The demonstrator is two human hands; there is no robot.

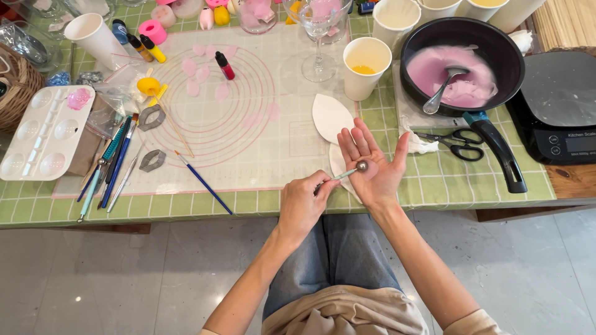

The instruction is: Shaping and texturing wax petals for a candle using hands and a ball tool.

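Observation:
My right hand [380, 181] is held palm up with fingers spread, over the front edge of the green gridded table [434, 180]. A small thin pink petal [371, 173] lies on its palm. My left hand [302, 205] pinches the handle of a metal ball tool [344, 174], and the tool's round tip presses on the petal. Two white leaf-shaped pieces [329, 116] lie on the table just beyond my right hand.
A pale mat with pink circles [248, 105] carries pink petals, a red-capped bottle [225, 66] and a wine glass [319, 43]. Right: black pan [496, 43] of pink paste with spoon, scissors [458, 141], scale [559, 105]. Left: white palette [43, 133], brushes [112, 164], metal cutters [151, 118]. A paper cup [366, 68] stands nearby.

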